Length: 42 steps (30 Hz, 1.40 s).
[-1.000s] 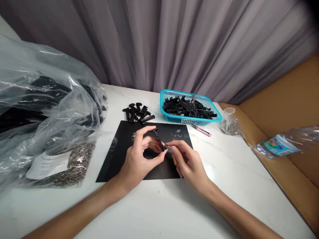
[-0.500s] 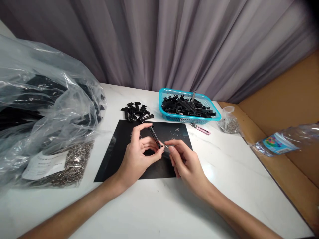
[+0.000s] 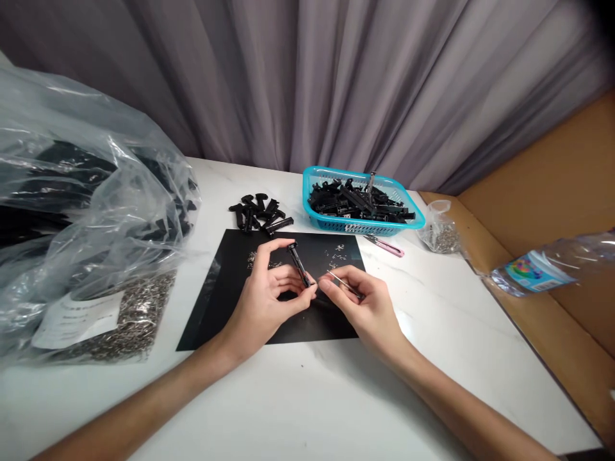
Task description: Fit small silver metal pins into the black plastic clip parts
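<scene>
A narrow black plastic part (image 3: 298, 264) is tilted between the thumb and index finger of my left hand (image 3: 266, 291), above a black mat (image 3: 211, 317). My right hand (image 3: 362, 301) is closed around a thin metal tool (image 3: 342, 282), possibly tweezers, whose tip points up and left. That hand is just to the right of the black part's lower end, with a small gap between. Small metal pieces (image 3: 252, 258) lie on the mat behind my left hand, and more small metal pieces (image 3: 336, 255) lie behind my right hand.
Several black parts (image 3: 262, 214) lie behind the mat. A blue basket (image 3: 312, 221) holds many more, with a pink-handled cutter (image 3: 387, 246) in front. Plastic bags (image 3: 144, 314) stand at left, a small bag (image 3: 439, 234) and a bottle (image 3: 533, 272) at right.
My right hand has drawn back slightly from the black part, and the metal tool in it has turned so its tip points up and left. My left hand keeps its hold.
</scene>
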Motion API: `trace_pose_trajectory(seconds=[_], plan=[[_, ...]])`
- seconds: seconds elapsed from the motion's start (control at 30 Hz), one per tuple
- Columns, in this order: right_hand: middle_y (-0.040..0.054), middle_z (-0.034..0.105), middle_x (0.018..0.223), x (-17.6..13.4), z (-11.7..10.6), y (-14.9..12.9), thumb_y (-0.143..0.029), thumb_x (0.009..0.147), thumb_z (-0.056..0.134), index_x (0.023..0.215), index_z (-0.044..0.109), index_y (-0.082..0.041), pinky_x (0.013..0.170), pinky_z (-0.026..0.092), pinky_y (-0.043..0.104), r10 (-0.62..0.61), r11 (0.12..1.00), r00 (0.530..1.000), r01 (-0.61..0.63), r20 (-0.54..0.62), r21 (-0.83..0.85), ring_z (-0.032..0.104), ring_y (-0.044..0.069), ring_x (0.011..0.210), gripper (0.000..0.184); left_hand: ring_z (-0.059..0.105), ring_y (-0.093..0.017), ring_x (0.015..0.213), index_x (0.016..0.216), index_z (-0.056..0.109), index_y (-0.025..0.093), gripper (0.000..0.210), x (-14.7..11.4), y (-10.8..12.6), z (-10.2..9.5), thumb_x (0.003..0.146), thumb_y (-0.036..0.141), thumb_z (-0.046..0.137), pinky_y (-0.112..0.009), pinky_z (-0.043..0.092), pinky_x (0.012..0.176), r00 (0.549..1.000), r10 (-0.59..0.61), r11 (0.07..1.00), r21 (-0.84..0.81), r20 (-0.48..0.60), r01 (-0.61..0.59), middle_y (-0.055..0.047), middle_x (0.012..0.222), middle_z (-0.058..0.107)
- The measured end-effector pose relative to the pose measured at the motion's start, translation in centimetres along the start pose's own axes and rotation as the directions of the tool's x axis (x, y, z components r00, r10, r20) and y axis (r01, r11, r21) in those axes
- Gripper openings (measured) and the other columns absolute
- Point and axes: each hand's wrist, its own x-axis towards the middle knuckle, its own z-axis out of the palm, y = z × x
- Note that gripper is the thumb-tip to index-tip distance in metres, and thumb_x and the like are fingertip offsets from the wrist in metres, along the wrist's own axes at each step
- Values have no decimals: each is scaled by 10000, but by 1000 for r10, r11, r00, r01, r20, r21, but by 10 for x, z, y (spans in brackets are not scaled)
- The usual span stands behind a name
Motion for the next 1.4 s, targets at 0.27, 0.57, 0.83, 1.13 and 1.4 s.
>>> trace_pose_trajectory(seconds=[0.27, 0.57, 0.83, 1.13, 1.4], plan=[[-52, 442, 679, -1, -3, 5, -426, 1028, 569, 979, 608, -197, 500, 286, 241, -110, 986, 994, 112, 19, -120, 353, 100, 557, 238, 737, -147, 825, 1362, 415, 257, 653, -1, 0, -2, 832, 207, 794, -294, 637, 809, 999, 26, 996, 78, 47, -29, 7, 922, 750], [-61, 453, 614, 9, -14, 11, -294, 1039, 556, 1057, 637, -232, 500, 374, 263, -521, 796, 851, 452, -73, -403, 374, 108, 485, 103, 730, -245, 1076, 1310, 565, 258, 647, -2, 4, -3, 737, 220, 863, -370, 648, 895, 977, 155, 932, 305, 148, -194, -62, 1156, 753], [-17, 624, 662, 16, -8, 19, -268, 1035, 560, 1071, 647, -227, 552, 473, 283, -602, 716, 798, 529, -21, -455, 539, 132, 519, 103, 730, -253, 1068, 1320, 597, 269, 684, -3, 0, -5, 703, 260, 891, -407, 629, 972, 974, 148, 894, 398, 174, -207, -54, 1202, 739], [-4, 659, 690, 18, -10, 19, -273, 1032, 555, 1060, 664, -224, 563, 475, 276, -581, 712, 813, 528, 35, -462, 549, 128, 525, 124, 718, -250, 1046, 1315, 605, 272, 674, -3, -2, -6, 703, 277, 885, -419, 613, 974, 963, 191, 866, 431, 188, -256, -48, 1178, 739], [-12, 655, 663, 20, -11, 19, -214, 1040, 538, 1084, 663, -219, 575, 445, 281, -663, 547, 739, 590, 123, -593, 589, 135, 545, 133, 716, -233, 997, 1283, 615, 266, 655, -4, 1, -4, 687, 256, 888, -414, 612, 963, 965, 196, 856, 450, 172, -254, -33, 1114, 741]])
